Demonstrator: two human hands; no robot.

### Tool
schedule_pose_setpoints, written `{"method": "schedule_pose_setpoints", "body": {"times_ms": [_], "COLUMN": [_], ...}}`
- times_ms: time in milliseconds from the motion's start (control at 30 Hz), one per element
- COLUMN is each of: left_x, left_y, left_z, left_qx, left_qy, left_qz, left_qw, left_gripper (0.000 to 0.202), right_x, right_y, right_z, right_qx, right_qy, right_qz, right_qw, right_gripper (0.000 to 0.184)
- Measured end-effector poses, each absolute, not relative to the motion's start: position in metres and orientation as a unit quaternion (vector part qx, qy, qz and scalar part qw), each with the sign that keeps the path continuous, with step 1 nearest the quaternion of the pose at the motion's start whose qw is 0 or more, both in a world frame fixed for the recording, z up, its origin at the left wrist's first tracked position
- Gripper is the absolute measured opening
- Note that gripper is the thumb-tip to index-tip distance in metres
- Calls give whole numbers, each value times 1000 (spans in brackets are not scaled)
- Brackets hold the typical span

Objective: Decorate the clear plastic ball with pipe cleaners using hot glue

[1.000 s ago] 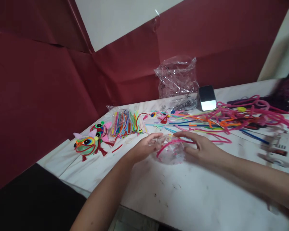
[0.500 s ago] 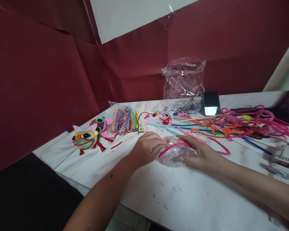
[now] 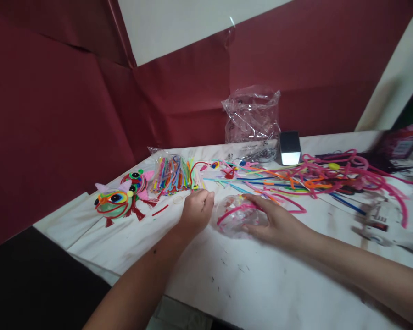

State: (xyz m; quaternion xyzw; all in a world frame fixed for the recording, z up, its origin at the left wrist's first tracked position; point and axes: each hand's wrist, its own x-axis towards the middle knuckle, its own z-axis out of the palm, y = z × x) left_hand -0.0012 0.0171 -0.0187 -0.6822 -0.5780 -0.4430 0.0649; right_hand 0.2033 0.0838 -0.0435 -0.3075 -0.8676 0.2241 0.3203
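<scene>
A clear, rounded plastic ball (image 3: 232, 223) with a pink pipe cleaner (image 3: 236, 209) curving across it rests on the table. My right hand (image 3: 270, 217) grips its right side, thumb below and fingers above. Just left of the ball, and apart from it, my left hand (image 3: 197, 208) is closed, its fingers curled in; whatever it may hold is hidden. Beyond that hand lies a bundle of short coloured pipe cleaners (image 3: 174, 174) in a clear bag. A short red piece (image 3: 160, 210) and a thin ring (image 3: 177, 200) lie nearby.
Two decorated animal-like figures (image 3: 114, 204) with red tassels stand at the left. Tangled long pipe cleaners (image 3: 344, 176) spread over the right side, near a white glue gun (image 3: 382, 224). A dark box-shaped lamp (image 3: 289, 147) and a clear plastic bag (image 3: 251, 114) stand at the back.
My left hand has come away from the ball to the left and curled closed. The right hand keeps its hold. The whole view has shifted slightly to the right.
</scene>
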Motion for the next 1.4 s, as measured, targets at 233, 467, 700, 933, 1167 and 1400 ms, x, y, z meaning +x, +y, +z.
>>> {"method": "schedule_pose_setpoints", "body": {"times_ms": [233,467,700,933,1167,1400], "left_x": [14,26,26,27,21,16], "left_y": [16,17,12,10,14,18], "left_z": [-18,-20,-18,-18,-16,-18], "left_qx": [-595,-559,-585,-595,-597,-555], "left_qy": [-578,-550,-566,-550,-536,-540], "left_qz": [-493,-476,-452,-456,-433,-444], "left_qw": [-262,-399,-366,-369,-412,-451], "left_gripper": [35,40,48,46,53,59], "right_x": [204,203,202,202,201,201], "right_y": [76,66,62,59,59,60], "right_z": [-52,-48,-47,-45,-40,-37], "right_qx": [-291,-228,-220,-216,-228,-222], "right_qy": [-889,-910,-913,-913,-913,-922], "right_qz": [124,39,14,15,44,51], "right_qw": [330,344,343,347,334,313], "right_gripper": [64,64,65,64,66,77]}}
